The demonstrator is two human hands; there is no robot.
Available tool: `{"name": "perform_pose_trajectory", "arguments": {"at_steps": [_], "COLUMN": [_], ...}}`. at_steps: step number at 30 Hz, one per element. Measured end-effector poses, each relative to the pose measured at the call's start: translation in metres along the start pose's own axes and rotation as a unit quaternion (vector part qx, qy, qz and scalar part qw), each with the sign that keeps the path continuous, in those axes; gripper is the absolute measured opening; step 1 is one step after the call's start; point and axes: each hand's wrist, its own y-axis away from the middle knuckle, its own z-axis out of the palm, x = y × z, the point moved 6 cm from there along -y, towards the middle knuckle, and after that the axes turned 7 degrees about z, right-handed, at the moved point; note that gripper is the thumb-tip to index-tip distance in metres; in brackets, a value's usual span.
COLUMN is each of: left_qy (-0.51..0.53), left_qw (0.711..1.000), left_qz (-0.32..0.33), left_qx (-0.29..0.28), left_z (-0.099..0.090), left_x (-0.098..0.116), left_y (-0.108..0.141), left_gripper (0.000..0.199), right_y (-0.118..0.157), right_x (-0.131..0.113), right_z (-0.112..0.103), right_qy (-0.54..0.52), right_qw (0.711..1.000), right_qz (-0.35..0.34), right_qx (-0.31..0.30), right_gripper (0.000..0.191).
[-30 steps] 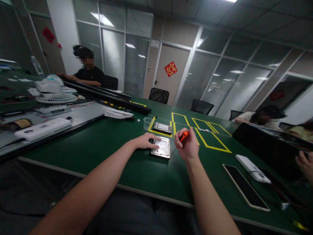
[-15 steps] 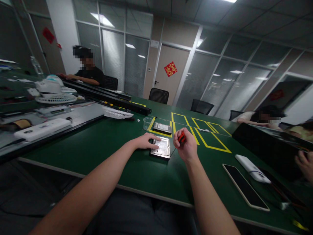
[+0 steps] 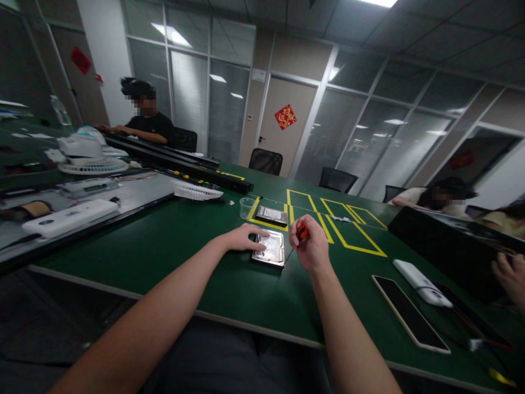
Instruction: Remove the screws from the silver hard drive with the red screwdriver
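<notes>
A silver hard drive point(image 3: 274, 253) lies flat on the green table in front of me. My left hand point(image 3: 243, 238) grips it from the left side, thumb and fingers bent over its top. In my right hand point(image 3: 310, 242) is a screwdriver point(image 3: 302, 232) with a red and black handle, the fingers wrapped round it. Its thin shaft slants down to the drive's near right corner; the tip is too small to make out. Just behind, a second hard drive point(image 3: 271, 215) rests within a yellow tape outline, beside a clear plastic cup point(image 3: 246, 208).
Yellow tape rectangles point(image 3: 356, 241) mark the table beyond my right hand. A phone point(image 3: 410, 313) and a white power bank point(image 3: 422, 282) lie at right, near a large black case point(image 3: 443, 254). White fans point(image 3: 93, 164) and a panel with a white power strip point(image 3: 69, 216) stand left. Other people sit around.
My right hand and the screwdriver have shifted very slightly left, along with the whole view. The left hand and the hard drive keep their places.
</notes>
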Motion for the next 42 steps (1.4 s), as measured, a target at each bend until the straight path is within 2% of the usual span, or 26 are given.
{"name": "perform_pose_trajectory", "arguments": {"at_steps": [7,16,24,42], "left_qy": [0.005,0.008,0.014,0.008], "left_qw": [1.0,1.0,1.0,1.0], "left_qz": [-0.007,0.005,-0.008,-0.014], "left_qx": [-0.006,0.007,0.0,-0.002], "left_z": [-0.0005,0.0028,0.0017,0.0008], "left_x": [-0.0001,-0.007,-0.0051,-0.0031], "left_y": [0.0008,-0.0018,-0.0006,0.0003], "left_gripper": [0.069,0.068,0.069,0.07], "right_y": [0.0009,-0.0026,-0.0014,0.002], "right_x": [-0.0006,0.0021,0.0014,-0.0022], "right_z": [0.0004,-0.0011,-0.0008,-0.0031], "right_qy": [-0.002,-0.05,-0.021,0.0], "right_qw": [1.0,0.998,0.999,1.0], "right_qz": [0.016,0.039,0.028,0.01], "right_qx": [-0.012,-0.025,-0.006,0.01], "right_gripper": [0.024,0.054,0.037,0.028]}}
